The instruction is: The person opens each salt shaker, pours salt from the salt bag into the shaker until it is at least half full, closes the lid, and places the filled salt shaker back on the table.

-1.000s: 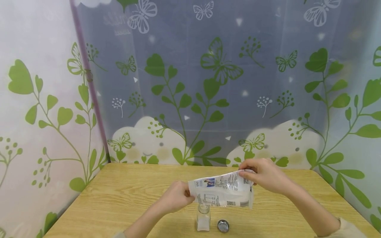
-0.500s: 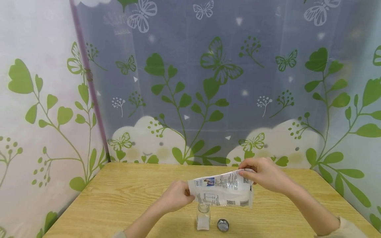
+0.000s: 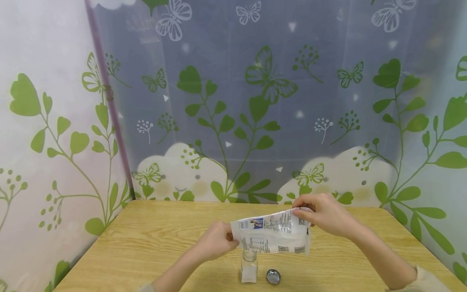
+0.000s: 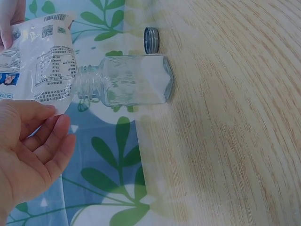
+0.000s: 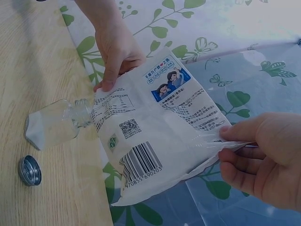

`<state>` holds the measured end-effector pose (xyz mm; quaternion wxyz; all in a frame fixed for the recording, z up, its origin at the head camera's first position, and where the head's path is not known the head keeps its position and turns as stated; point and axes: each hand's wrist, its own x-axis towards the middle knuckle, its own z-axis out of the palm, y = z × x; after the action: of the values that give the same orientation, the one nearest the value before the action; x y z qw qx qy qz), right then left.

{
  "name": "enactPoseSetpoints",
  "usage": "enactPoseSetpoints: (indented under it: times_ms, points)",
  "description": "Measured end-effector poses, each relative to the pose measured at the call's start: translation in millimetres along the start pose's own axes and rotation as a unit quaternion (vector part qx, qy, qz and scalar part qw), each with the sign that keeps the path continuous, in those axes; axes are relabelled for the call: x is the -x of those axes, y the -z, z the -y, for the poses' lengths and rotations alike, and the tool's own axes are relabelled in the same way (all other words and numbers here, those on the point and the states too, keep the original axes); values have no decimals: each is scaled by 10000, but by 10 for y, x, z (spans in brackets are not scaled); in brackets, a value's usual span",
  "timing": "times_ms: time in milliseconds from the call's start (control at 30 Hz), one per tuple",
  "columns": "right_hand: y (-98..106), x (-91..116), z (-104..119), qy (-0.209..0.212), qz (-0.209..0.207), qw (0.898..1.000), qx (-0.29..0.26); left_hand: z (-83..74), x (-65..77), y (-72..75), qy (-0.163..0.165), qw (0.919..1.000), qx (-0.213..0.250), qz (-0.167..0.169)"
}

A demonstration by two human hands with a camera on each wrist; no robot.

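A white printed plastic bag [image 3: 273,233] is held sideways and tilted over a glass jar [image 3: 249,267]. My left hand [image 3: 215,242] pinches the bag's left end between thumb and fingers, near the jar's mouth. At the upper right corner, my right hand [image 3: 324,215] pinches the bag's edge. The jar stands upright without a lid, partly filled with white powder or grains. In the right wrist view the bag [image 5: 155,132] shows a barcode and a small picture, its lower edge right at the jar's threaded neck [image 5: 81,112]. A silver metal screw lid [image 3: 273,276] lies beside the jar.
All this is over a light wood-grain table [image 3: 171,223]. Curtains with green leaves and butterflies [image 3: 233,101] hang behind the table and along both sides. A few tiny pale specks dot the tabletop in the left wrist view.
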<state>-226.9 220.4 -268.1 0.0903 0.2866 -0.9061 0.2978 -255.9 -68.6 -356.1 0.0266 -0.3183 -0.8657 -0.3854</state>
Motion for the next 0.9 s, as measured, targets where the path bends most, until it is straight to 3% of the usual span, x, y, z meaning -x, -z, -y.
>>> enactPoseSetpoints:
  times_ms: [900]
  points:
    - [-12, -7, -21, -3, 9, 10000, -41, -9, 3, 4, 21, 10000, 2, -24]
